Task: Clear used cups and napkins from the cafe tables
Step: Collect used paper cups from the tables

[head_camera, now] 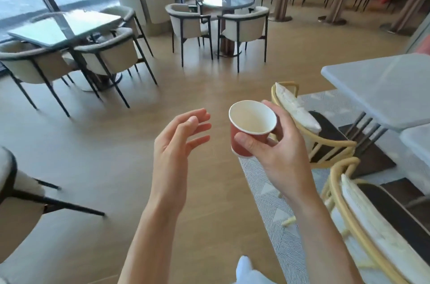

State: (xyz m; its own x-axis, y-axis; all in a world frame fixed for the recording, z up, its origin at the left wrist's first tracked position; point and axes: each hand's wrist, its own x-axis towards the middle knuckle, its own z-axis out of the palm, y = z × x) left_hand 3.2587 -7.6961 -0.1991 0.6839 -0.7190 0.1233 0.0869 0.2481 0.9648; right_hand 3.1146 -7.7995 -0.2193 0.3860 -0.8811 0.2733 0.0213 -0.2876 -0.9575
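From the head view, your right hand (277,151) grips a red paper cup (250,129) at chest height over the floor (111,167), thumb across the near side of its wall and fingers curled round the far side. The cup tilts a little toward you, so its white inside shows; it looks empty. Your left hand (179,142) hangs beside it, apart from the cup, palm turned inward, fingers loosely spread and slightly bent, holding nothing. Both forearms are bare. To your right stands a pale counter (377,88) with a second pale surface just beyond its near corner, and two yellow-framed chairs (302,121) with white cushions are drawn up on a patterned grey rug (267,202). Ahead, across the wood floor, a round counter (226,1) is ringed by cream armchairs, and at the left a square glossy counter (62,26) sits by the window with more of those chairs. Farther back, a row of dark counters lines the wall; the frame is blurred there.
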